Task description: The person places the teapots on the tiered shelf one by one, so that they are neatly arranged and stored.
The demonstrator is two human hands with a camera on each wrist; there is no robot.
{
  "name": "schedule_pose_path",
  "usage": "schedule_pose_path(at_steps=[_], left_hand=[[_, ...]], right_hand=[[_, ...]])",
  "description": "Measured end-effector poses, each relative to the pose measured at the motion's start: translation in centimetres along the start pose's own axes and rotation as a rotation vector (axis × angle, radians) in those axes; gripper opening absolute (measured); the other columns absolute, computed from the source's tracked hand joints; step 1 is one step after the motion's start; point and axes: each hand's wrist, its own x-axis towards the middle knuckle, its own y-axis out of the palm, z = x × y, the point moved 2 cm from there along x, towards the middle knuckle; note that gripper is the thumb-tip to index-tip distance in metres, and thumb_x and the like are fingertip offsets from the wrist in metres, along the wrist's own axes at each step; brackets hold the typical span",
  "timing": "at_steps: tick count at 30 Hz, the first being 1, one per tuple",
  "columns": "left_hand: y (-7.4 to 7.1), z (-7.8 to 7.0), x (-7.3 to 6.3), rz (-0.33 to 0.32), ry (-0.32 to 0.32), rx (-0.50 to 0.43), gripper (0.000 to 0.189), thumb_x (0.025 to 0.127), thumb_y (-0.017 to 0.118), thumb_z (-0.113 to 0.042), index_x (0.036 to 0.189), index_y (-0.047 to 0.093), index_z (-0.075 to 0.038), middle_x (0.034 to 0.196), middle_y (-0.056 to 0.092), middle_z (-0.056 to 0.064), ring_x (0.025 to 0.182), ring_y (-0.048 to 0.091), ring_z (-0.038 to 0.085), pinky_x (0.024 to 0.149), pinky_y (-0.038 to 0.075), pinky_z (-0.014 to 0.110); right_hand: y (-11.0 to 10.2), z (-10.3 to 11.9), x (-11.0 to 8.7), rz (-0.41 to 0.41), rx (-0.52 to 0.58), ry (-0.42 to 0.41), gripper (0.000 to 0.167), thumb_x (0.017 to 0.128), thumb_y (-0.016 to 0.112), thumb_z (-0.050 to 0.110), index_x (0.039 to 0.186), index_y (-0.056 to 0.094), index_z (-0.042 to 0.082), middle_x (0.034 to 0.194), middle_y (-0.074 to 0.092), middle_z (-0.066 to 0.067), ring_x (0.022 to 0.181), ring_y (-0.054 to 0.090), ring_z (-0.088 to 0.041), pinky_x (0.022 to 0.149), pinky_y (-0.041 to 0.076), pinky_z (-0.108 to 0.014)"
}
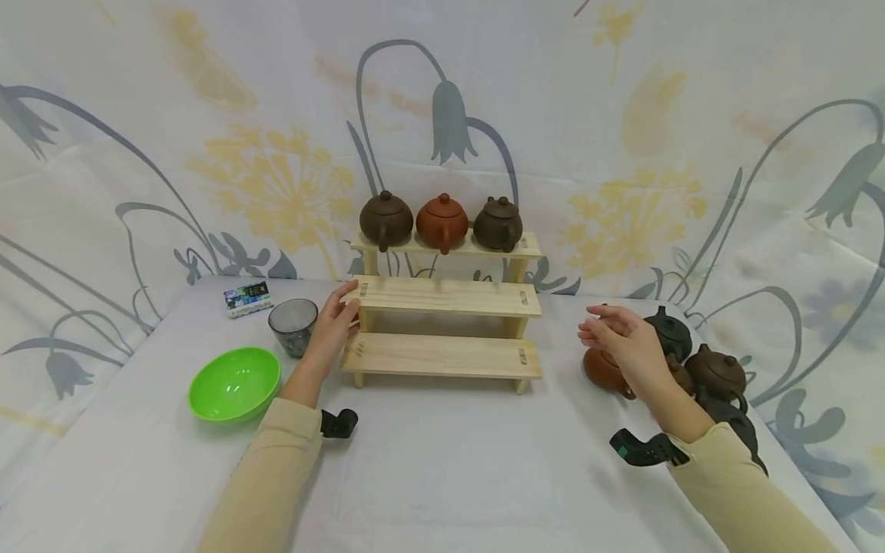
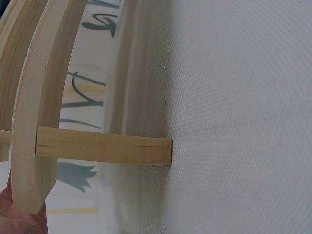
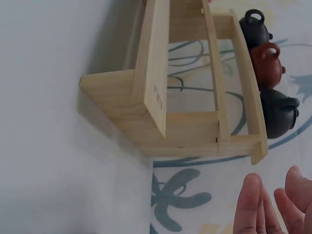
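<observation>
A three-tier wooden stand point(image 1: 442, 355) stands mid-table. My left hand point(image 1: 334, 326) grips the left end of its middle shelf; in the left wrist view the fingers point(image 2: 22, 219) show at the board's end. Three teapots sit in a row on the top tier: a dark brown one point(image 1: 386, 220), a reddish-brown one point(image 1: 442, 223) and another dark one point(image 1: 498, 224). My right hand point(image 1: 625, 342) is over the table right of the stand, holding nothing, fingers loosely bent. Beneath and beside it are an orange-brown teapot point(image 1: 603, 372), a black teapot point(image 1: 671, 334) and a brown teapot point(image 1: 717, 372).
More dark teapots point(image 1: 734, 422) are partly hidden by the right forearm. On the left are a bright green bowl point(image 1: 235, 384), a grey see-through cup point(image 1: 293, 326) and a small patterned box point(image 1: 247, 299). A printed cloth point(image 1: 442, 138) hangs behind the table.
</observation>
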Motion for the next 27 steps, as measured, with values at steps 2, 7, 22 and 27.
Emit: schedule_pose_path(at_steps=[2,7,22,27], left_hand=[[0.0,0.0,0.0,0.001,0.004,-0.001,0.047,0.101,0.041,-0.025,0.147,0.030,-0.018,0.135,0.039,0.020,0.126,0.039,0.031,0.102,0.033,0.042],[0.0,-0.1,-0.1,0.001,0.007,-0.003,0.047,0.101,0.041,-0.024,0.146,0.031,-0.018,0.133,0.040,0.020,0.125,0.039,0.031,0.102,0.033,0.043],[0.0,-0.3,-0.2,-0.001,0.012,-0.003,0.046,0.102,0.039,-0.022,0.146,0.030,-0.016,0.133,0.039,0.021,0.124,0.040,0.033,0.102,0.033,0.043],[0.1,-0.3,-0.4,0.004,0.017,0.013,0.046,0.102,0.039,-0.023,0.147,0.029,-0.017,0.133,0.039,0.021,0.124,0.040,0.033,0.102,0.033,0.042]], right_hand=[[-0.4,-0.5,-0.4,0.006,0.031,0.013,0.036,0.092,0.060,0.025,0.119,0.052,0.002,0.091,0.066,0.005,0.083,0.064,-0.007,0.078,0.051,-0.024],[-1.3,-1.8,-1.3,0.007,0.058,-0.002,0.031,0.092,0.060,0.020,0.116,0.052,0.002,0.091,0.067,0.004,0.081,0.065,-0.010,0.075,0.051,-0.023],[-3.1,-4.5,-3.7,-0.022,0.024,0.047,0.052,0.093,0.058,0.023,0.124,0.040,-0.014,0.090,0.067,0.004,0.082,0.065,-0.009,0.073,0.051,-0.021],[-3.6,-5.1,-4.6,-0.018,0.023,0.058,0.053,0.093,0.058,0.021,0.125,0.037,-0.016,0.089,0.067,0.006,0.081,0.065,-0.009,0.072,0.051,-0.021]])
